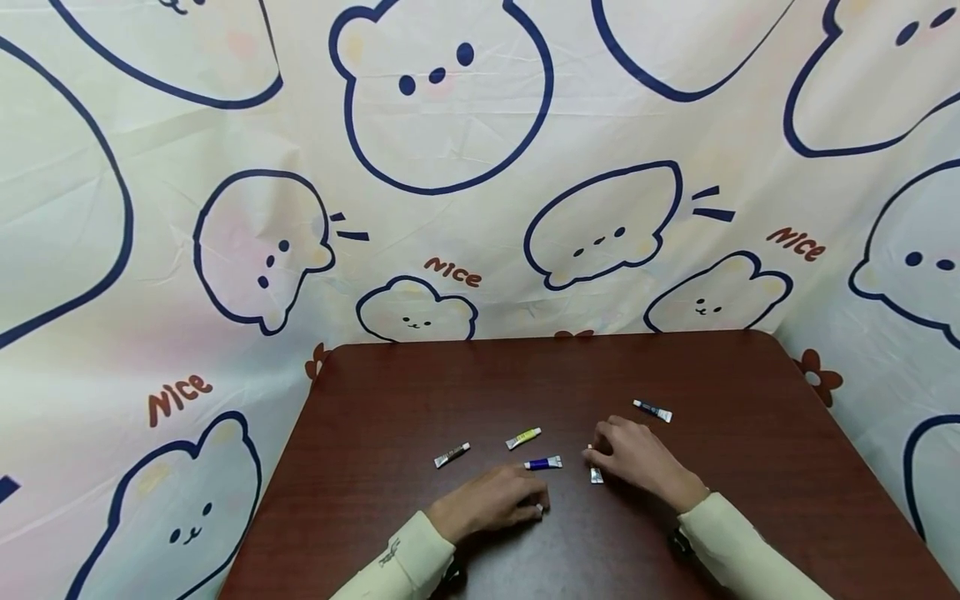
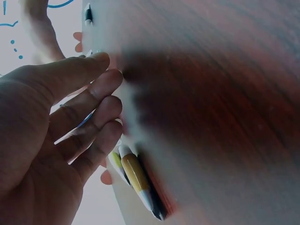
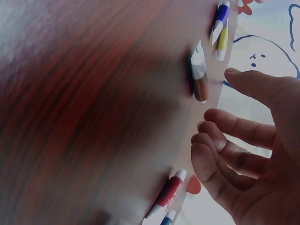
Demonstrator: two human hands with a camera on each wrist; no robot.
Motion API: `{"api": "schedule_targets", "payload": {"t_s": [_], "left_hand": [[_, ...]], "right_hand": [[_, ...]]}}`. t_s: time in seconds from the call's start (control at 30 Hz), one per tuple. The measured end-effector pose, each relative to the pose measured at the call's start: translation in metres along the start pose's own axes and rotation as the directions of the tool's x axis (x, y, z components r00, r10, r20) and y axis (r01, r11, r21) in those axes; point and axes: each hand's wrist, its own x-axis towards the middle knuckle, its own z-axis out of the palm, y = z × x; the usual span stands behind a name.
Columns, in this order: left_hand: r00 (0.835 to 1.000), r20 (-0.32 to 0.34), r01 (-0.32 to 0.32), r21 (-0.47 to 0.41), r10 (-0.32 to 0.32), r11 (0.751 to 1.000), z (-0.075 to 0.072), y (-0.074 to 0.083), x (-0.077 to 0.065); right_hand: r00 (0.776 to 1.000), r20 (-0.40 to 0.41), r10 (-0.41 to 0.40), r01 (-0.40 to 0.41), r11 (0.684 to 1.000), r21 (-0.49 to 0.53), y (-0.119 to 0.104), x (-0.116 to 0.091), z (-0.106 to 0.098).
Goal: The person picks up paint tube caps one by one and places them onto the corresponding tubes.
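Note:
My left hand (image 1: pixel 495 502) is low over the brown table with fingers loosely bent, just nearer than a purple paint tube (image 1: pixel 543 463). In the left wrist view its thumb and fingertips (image 2: pixel 108 107) show no tube between them. Beyond them lie an ochre-looking tube (image 2: pixel 135 173) and a yellow-green tube (image 1: pixel 523 438). My right hand (image 1: pixel 641 457) hovers by an orange-brown tube with a silver end (image 3: pixel 199 75), thumb and fingers apart around it without gripping. A red tube (image 3: pixel 171 190), hidden behind this hand in the head view, lies past its fingers.
A dark brown tube (image 1: pixel 452 455) lies on the left, and a dark blue tube (image 1: pixel 652 411) lies beyond the right hand. The table (image 1: pixel 390 383) ends at a cartoon-printed cloth (image 1: pixel 480 233) hanging behind and at both sides.

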Motion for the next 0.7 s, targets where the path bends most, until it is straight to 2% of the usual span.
{"api": "schedule_targets", "payload": {"t_s": [0.13,0.3,0.47,0.7], "left_hand": [[1.000,0.000,0.003,-0.009,-0.003,1.000,-0.002,0.000,0.002],[1.000,-0.005,-0.003,-0.012,0.002,1.000,-0.006,0.000,0.002],[1.000,-0.009,-0.006,-0.022,0.006,1.000,-0.007,0.001,0.002],[0.999,-0.053,-0.005,-0.002,0.005,1.000,-0.006,0.001,0.002]], "right_hand": [[1.000,0.004,-0.004,0.004,1.000,0.006,-0.005,0.000,0.004],[0.998,-0.048,-0.037,0.036,0.999,-0.031,-0.011,0.000,0.011],[0.997,-0.076,-0.026,0.022,0.999,-0.049,-0.015,-0.001,0.014],[0.990,-0.121,-0.078,0.066,0.993,-0.096,-0.015,-0.002,0.017]]}}
